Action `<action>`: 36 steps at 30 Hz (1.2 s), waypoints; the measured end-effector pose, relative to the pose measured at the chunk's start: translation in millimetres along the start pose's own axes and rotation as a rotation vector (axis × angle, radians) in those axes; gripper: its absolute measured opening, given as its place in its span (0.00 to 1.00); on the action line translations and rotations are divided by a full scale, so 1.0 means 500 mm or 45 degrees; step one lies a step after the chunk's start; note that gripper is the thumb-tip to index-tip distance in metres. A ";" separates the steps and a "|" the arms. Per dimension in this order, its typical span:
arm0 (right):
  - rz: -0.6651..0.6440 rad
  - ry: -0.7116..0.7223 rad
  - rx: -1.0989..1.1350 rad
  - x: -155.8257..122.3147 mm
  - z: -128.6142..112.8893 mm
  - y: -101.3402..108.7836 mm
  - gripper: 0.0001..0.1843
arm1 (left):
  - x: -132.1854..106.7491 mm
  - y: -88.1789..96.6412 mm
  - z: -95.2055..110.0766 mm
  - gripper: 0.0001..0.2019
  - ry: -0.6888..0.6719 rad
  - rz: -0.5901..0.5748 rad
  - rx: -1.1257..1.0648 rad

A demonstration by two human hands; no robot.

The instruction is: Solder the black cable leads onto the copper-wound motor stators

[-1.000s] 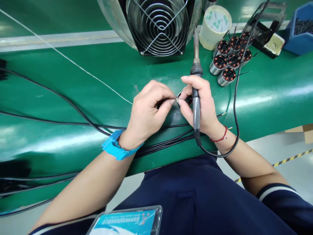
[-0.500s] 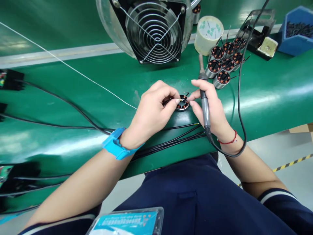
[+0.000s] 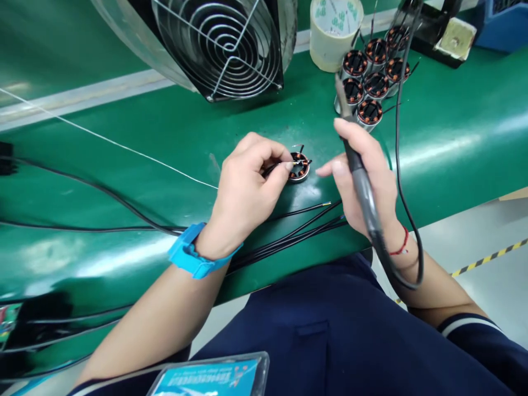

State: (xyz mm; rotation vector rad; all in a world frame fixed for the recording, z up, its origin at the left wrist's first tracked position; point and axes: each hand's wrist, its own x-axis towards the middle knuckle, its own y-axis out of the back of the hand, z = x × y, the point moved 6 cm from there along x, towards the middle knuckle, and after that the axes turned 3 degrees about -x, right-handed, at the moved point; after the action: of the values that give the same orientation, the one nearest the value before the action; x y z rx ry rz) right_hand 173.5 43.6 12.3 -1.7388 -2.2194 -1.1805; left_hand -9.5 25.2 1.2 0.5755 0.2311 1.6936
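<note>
A small round motor stator (image 3: 298,166) with copper windings lies on the green bench mat (image 3: 173,132). My left hand (image 3: 247,187), with a blue wrist strap (image 3: 190,254), pinches a thin black wire against the stator's left edge. My right hand (image 3: 363,170) grips a soldering iron (image 3: 358,165) along the palm, its tip pointing away toward the far stators. The right forefinger is stretched out toward the stator, a little short of it.
Several finished stators (image 3: 369,77) cluster at the back right beside a tape roll (image 3: 335,30). A caged fan (image 3: 214,44) stands behind. Black cables (image 3: 289,234) run along the front edge, and a thin white wire (image 3: 103,140) crosses the mat.
My right hand has drawn back from the stator to the right, with the iron tilting. The stator now lies uncovered on the mat; the left hand keeps its pinch. The view shifted.
</note>
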 end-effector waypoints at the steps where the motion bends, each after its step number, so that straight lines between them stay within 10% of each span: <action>1: 0.033 -0.007 0.035 -0.012 -0.004 0.008 0.18 | 0.000 -0.001 0.003 0.09 -0.008 0.006 0.009; 9: 0.379 0.125 -0.018 -0.078 -0.020 0.035 0.08 | 0.003 -0.005 0.018 0.12 -0.116 0.050 0.025; 36: 0.151 -0.014 -0.073 -0.088 0.002 0.011 0.14 | -0.003 0.000 0.024 0.10 0.020 0.113 0.118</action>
State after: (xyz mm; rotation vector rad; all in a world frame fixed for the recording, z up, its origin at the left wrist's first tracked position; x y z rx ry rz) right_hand 194.3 9.5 -7.4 -1.8742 -2.0750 -1.2228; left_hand -3.6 22.0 11.2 0.6497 0.3002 1.7804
